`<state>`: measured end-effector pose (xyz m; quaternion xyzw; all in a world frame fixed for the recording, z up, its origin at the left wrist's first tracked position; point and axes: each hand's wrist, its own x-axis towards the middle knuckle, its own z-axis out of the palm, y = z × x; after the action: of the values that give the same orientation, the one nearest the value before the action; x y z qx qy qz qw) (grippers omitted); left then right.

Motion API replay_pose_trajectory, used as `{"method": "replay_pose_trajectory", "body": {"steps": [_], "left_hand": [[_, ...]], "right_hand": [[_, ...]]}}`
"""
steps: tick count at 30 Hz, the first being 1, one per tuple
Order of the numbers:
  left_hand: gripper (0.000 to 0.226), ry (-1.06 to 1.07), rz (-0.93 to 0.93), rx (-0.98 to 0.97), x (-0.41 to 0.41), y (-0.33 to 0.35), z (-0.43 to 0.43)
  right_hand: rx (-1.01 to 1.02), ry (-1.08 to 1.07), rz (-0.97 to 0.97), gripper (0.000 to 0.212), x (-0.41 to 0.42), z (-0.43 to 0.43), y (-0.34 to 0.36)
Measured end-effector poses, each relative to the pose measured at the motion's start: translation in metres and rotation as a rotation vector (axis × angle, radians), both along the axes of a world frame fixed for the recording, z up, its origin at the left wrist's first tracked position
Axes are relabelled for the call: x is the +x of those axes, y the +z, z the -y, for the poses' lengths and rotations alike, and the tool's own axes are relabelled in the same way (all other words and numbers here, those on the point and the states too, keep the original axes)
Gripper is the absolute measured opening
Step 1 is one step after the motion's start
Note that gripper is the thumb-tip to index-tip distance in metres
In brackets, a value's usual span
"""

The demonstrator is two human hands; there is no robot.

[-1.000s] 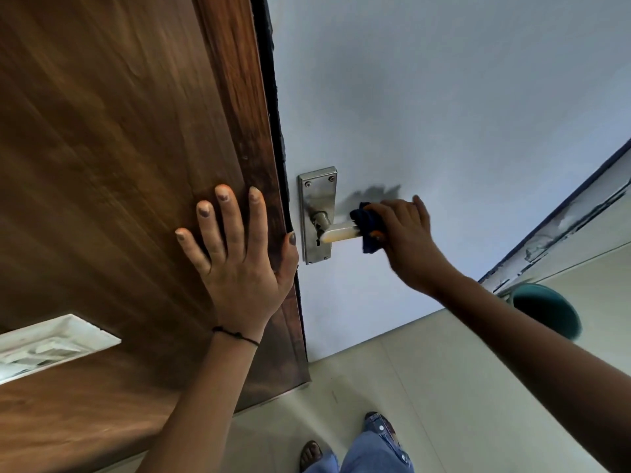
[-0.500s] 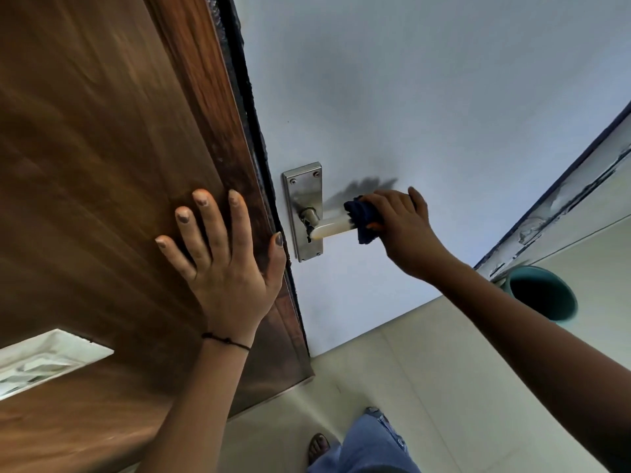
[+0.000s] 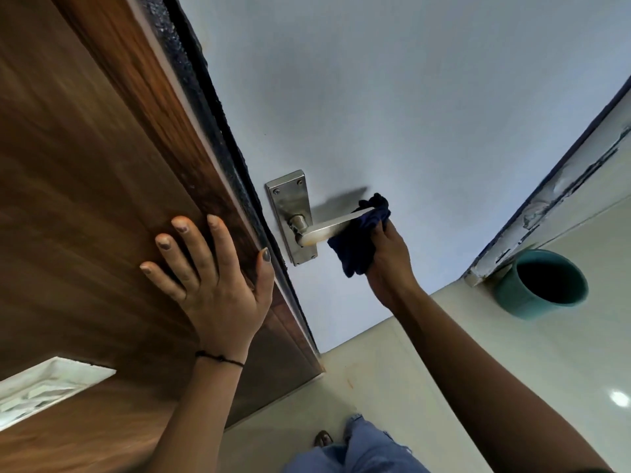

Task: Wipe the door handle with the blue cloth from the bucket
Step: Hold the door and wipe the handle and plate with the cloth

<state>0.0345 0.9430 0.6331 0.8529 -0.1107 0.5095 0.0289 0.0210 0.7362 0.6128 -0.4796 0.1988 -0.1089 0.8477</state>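
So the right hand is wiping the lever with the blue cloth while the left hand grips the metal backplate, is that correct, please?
Not quite. The left hand is not on the metal backplate; it lies flat and open on the brown wooden panel beside it, as the head view shows. The right hand does hold the blue cloth at the lever.

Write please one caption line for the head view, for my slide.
Right hand wipes the lever door handle with a blue cloth; left hand braces the wooden door.

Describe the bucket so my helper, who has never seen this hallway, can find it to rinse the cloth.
Look right of the pale door, where its frame meets the tiled floor. The bucket stands there at the frame's foot: round, open-topped, the only teal thing around.
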Motion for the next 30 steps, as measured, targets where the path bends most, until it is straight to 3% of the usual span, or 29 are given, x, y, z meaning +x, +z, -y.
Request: {"method": "replay_pose_trajectory", "body": {"steps": [6, 14, 23, 30], "left_hand": [[0.082, -0.020, -0.011, 0.000, 0.000, 0.001, -0.002], [0.085, -0.093, -0.033, 0.088, -0.002, 0.001, -0.011], [0.085, -0.135, -0.073, 0.150, -0.005, 0.003, -0.017], [0.075, -0.164, -0.116, 0.159, -0.007, 0.006, -0.017]], "right_hand": [[0.305, -0.068, 0.041, 0.028, 0.001, -0.037, 0.002], [0.148, -0.052, -0.011, 0.029, -0.005, -0.093, 0.001], [0.321, -0.288, 0.019, 0.025, 0.004, -0.040, 0.010], [0.301, -0.080, -0.028, 0.026, -0.003, -0.096, -0.001]]}}
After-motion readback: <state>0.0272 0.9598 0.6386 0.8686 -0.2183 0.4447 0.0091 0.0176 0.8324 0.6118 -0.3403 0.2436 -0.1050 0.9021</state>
